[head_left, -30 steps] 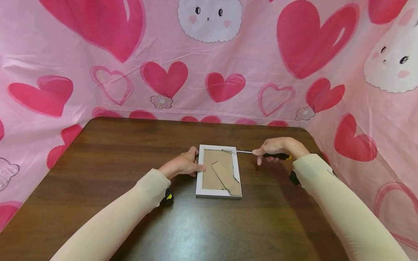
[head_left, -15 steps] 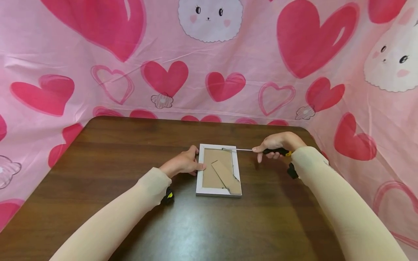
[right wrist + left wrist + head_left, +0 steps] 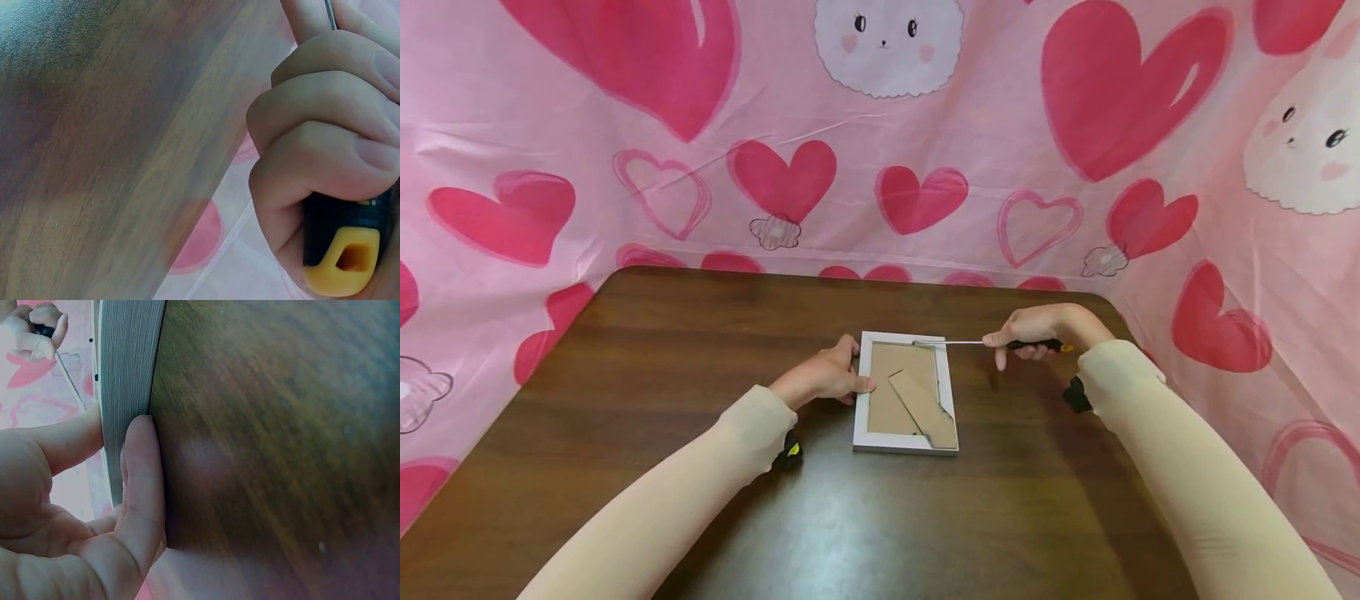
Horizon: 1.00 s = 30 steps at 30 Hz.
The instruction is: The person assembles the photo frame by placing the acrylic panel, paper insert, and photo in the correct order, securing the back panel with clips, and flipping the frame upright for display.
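A white picture frame [image 3: 862,417] lies back side up on the table, its tan backing board [image 3: 887,404] and slanted stand [image 3: 925,412] showing. At its left edge my left hand [image 3: 826,373] holds it, thumb over the rim. In the left wrist view, the fingers [image 3: 142,469] lie along the frame's side [image 3: 128,369]. Beyond the right edge, my right hand [image 3: 1030,333] grips a screwdriver [image 3: 961,342] by its black and yellow handle [image 3: 342,262]. Its thin metal shaft crosses the frame's upper right rim, with the tip at the top edge of the backing board.
The brown wooden table [image 3: 715,333] extends around the frame on all sides. A pink cloth [image 3: 700,108] with hearts and white animal faces hangs behind and beside it. Dark devices, such as the left one [image 3: 788,450], sit at both wrists.
My right hand has risen slightly, turning the screwdriver's shaft from a slant to nearly level. Its tip stays at the backing board's top edge. The left hand keeps its hold.
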Tool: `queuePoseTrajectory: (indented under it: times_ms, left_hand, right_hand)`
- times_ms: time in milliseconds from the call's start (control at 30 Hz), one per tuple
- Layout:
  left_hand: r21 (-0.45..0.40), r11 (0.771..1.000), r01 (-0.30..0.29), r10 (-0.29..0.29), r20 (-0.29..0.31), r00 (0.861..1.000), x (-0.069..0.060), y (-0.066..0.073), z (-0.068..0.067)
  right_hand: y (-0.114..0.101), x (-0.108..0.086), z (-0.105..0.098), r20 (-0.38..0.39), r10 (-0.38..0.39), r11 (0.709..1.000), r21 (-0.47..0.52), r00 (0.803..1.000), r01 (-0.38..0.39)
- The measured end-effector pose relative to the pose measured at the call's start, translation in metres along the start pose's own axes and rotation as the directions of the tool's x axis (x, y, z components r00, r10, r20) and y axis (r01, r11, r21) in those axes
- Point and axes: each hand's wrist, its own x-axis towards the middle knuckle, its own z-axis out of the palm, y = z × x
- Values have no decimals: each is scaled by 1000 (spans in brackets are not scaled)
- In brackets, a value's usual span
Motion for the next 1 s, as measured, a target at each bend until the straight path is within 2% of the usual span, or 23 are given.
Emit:
queuePoseTrajectory:
  times_ms: [233,500,733,1000]
  left_hand:
    - [15,1000,2,-2,-4,1000,1,0,0]
    - [-1,1000,-2,2,2,1000,1,0,0]
    - [-17,1000,5,-5,7,1000,1,0,-2]
    - [-40,999,-8,9,10,1000,-1,0,0]
  right_hand:
    - [1,-1,-2,-9,-26,999,-33,1000,25]
    - [-9,-9,5,-35,-10,998,-58,999,8]
    - [-22,-16,13,-118,-13,990,-143,993,-4]
    - [-28,-19,23,-219,-15,971,-234,976,-37]
